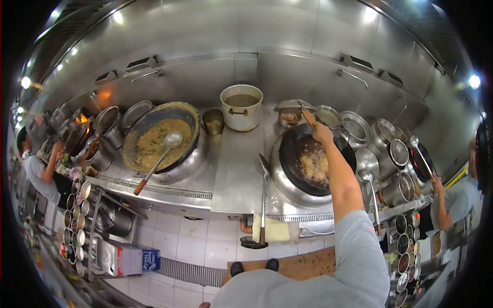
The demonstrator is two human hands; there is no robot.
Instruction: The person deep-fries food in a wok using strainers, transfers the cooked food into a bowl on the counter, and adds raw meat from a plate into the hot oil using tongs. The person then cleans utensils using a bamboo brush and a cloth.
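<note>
My right hand reaches over the dark wok and is closed around a wooden handle at its far rim. The tool or pan this handle belongs to is partly hidden by my hand and the wok edge. Pale golden food lies in dark, bubbling liquid inside the wok, below my forearm. Only a sliver of my left hand shows at the bottom edge, low beside my body; its fingers are out of sight.
To the left, a ladle rests in a wide wok of brownish food. A tall pot stands between the stoves. A long-handled spatula leans over the counter edge. A perforated skimmer lies right. Co-workers stand at both sides.
</note>
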